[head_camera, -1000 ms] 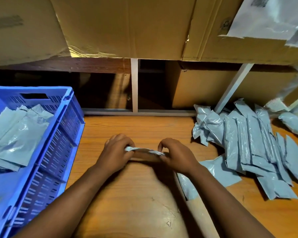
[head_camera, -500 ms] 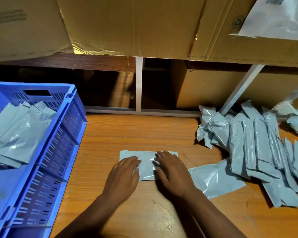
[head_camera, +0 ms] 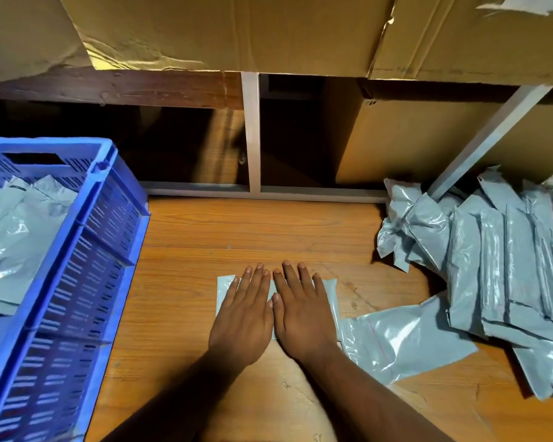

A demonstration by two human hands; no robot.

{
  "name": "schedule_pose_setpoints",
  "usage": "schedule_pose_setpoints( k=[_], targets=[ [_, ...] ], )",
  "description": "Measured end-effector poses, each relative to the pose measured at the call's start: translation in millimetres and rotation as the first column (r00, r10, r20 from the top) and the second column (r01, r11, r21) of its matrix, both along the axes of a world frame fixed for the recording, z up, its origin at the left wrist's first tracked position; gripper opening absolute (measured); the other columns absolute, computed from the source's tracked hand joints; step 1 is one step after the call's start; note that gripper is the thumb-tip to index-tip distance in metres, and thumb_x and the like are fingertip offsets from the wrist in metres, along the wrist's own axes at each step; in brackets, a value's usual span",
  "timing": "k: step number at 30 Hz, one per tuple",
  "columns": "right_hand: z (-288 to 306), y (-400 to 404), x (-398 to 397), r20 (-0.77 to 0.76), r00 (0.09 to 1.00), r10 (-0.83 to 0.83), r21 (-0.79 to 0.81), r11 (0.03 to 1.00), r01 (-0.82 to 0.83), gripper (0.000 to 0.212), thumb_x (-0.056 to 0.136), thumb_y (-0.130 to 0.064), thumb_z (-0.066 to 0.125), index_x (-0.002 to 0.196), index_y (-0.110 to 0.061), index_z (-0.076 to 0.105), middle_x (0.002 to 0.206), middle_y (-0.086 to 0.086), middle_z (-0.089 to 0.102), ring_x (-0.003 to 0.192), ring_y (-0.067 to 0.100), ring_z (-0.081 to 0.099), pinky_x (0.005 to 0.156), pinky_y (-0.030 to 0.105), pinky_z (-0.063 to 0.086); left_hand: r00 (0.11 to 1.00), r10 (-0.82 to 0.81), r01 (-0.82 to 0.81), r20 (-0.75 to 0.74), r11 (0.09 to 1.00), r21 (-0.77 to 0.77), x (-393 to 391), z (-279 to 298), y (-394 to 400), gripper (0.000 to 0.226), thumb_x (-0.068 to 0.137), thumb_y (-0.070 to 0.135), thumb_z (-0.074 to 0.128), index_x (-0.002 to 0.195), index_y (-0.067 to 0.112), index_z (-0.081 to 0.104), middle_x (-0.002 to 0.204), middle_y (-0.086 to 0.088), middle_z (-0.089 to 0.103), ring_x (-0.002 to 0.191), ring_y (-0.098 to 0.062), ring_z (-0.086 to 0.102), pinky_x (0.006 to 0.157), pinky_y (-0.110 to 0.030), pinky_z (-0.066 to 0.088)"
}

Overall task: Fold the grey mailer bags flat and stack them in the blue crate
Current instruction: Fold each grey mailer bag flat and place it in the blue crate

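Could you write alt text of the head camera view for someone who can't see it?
Two flat hands, left and right, press a folded grey mailer bag onto a wooden table. A blue crate stands left, a pile of unfolded bags right.

Head view looks steeply down, close above table (head_camera: 205,237).

**No readable text in view**

Nothing legible shows anywhere. The cardboard boxes (head_camera: 300,30) along the top carry only creases and faint smudged marks near the right seam, too blurred to read. The blue crate (head_camera: 77,282) bears no lettering on its slotted wall. The grey mailer bags (head_camera: 505,260) on the right are plain; one loose bag (head_camera: 406,339) shows a thin red line, not writing.
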State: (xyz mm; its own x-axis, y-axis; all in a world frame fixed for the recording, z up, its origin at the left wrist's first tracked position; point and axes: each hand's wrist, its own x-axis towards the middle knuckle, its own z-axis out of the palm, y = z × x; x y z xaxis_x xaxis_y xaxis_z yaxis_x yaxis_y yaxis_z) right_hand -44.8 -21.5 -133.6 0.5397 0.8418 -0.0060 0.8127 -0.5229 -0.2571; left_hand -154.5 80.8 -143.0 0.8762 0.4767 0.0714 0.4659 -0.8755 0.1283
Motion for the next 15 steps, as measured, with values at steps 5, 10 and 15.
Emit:
schedule_pose_setpoints(
  k=[5,10,15],
  targets=[
    [-1.5,1.3,2.0,-0.015,1.000,0.003,-0.010,1.000,-0.003,0.054,0.111,-0.037,0.022,0.161,-0.020,0.032,0.171,0.002,0.020,0.159,0.027,0.013,0.128,0.049,0.011,1.000,-0.008,0.008,-0.019,1.000,0.003,1.0,-3.6,2.0,0.056,0.110,0.030,0.022,0.159,0.004,0.027,0.168,-0.015,0.021,0.157,-0.029,0.017,0.124,-0.048,0.024],
    [-2.4,-5.7,2.1,-0.080,0.997,-0.005,0.007,1.000,0.006,0.058,0.111,-0.044,0.020,0.163,-0.021,0.028,0.172,-0.001,0.015,0.160,0.022,0.008,0.128,0.048,0.011,0.997,0.072,-0.075,-0.031,0.992,-0.098,-4.8,-1.8,1.3,0.065,0.108,0.046,0.018,0.162,0.010,0.019,0.170,-0.006,0.010,0.158,-0.021,0.009,0.126,-0.043,0.016],
    [-0.6,-30.9,17.3,-0.080,0.988,-0.130,-0.042,0.991,0.127,0.069,0.107,-0.060,0.005,0.166,-0.025,0.000,0.171,-0.009,-0.014,0.157,0.011,-0.017,0.128,0.040,-0.010,0.975,0.201,-0.214,-0.099,0.967,-0.140,-13.8,7.4,2.8,0.089,0.097,0.075,0.000,0.162,0.015,-0.007,0.170,-0.003,-0.013,0.157,-0.018,-0.011,0.129,-0.043,0.003]
  ],
)
